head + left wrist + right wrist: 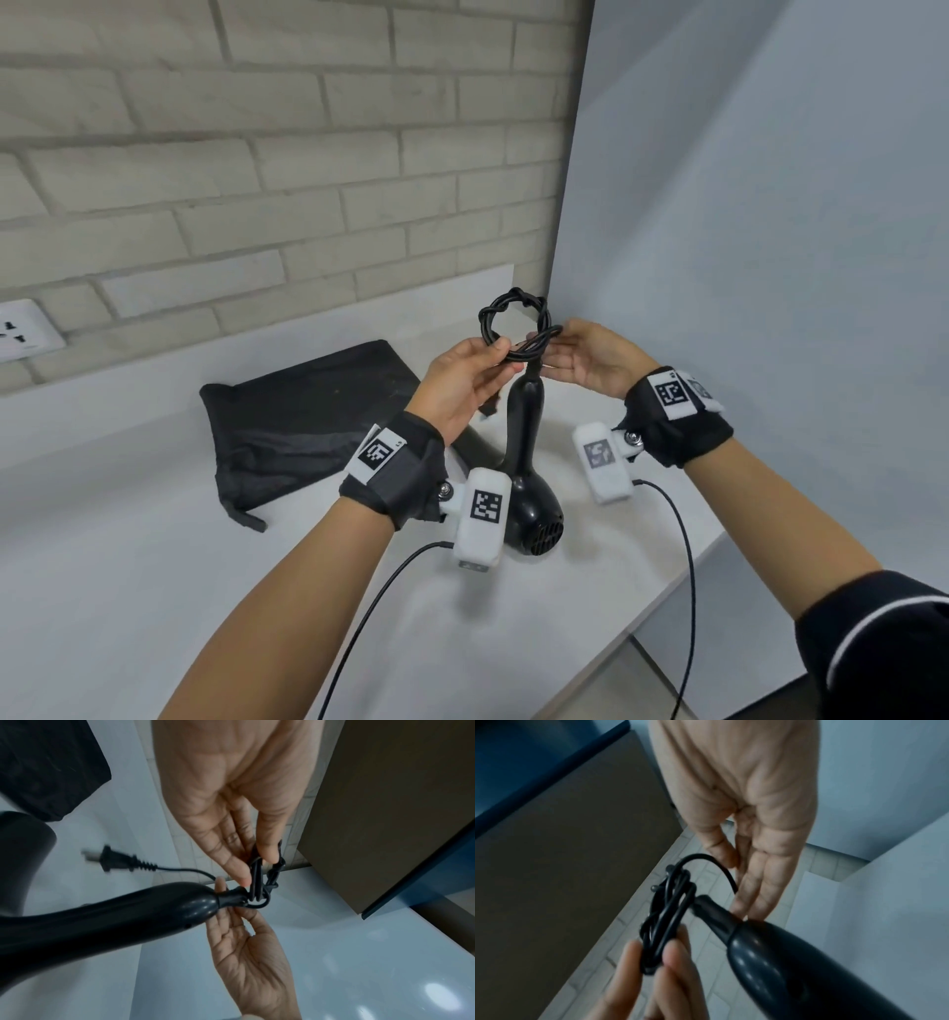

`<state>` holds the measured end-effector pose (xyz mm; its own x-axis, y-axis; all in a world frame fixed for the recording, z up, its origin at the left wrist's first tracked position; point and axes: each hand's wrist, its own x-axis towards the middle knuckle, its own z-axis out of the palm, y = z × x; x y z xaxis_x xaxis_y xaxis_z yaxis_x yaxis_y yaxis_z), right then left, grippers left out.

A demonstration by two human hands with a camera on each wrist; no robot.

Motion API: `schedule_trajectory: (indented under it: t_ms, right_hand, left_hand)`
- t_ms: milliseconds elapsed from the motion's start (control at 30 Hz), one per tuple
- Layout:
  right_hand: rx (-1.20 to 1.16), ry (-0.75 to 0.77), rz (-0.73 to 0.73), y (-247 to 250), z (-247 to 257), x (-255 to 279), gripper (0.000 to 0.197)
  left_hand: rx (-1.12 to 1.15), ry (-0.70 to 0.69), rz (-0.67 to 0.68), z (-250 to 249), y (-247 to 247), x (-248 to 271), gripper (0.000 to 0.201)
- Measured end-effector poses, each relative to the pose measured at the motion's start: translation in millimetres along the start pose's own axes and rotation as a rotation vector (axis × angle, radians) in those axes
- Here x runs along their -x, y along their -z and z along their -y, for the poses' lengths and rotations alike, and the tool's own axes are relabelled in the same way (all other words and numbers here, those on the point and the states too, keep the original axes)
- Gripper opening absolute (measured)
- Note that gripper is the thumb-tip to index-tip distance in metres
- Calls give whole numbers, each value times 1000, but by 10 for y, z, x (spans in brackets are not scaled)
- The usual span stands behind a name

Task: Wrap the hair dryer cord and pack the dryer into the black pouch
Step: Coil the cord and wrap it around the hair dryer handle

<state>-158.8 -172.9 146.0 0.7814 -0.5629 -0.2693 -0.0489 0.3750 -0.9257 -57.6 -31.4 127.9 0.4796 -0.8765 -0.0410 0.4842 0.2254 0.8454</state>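
Black hair dryer (531,493) standing head-down on the white counter (128,591), handle pointing up. Cord (513,321) coiled into a small twisted loop above the handle top. Left hand (462,383): grip pinching the lower left of the coil between thumb and fingertips (267,852). Right hand (590,360): grip narrow, fingers nearly straight, fingertips (746,906) touching cord and handle top; no clear clasp visible. Plug (113,859) hanging free on a short tail, off the counter, blurred. Black pouch (303,426) lying flat on the counter left of the dryer, apart from it. Wall socket (23,329) at far left on the brick wall. Square coded tags on both wrist bands and camera housings; no readable words or brand marks.
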Motion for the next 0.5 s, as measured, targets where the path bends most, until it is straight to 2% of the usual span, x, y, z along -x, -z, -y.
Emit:
schedule_trajectory:
  t_ms: [167, 300, 500]
  right_hand:
    - [-95, -50, -72, 54, 86, -130, 15]
    - [-98, -82, -115, 88, 181, -210, 14]
    - [-211, -73, -176, 120, 250, -305, 31]
  left_hand:
    - [-59, -13, 35, -47, 54, 31, 12]
    - [-112, -18, 68, -66, 77, 54, 11]
    - [-201, -48, 116, -98, 102, 87, 10]
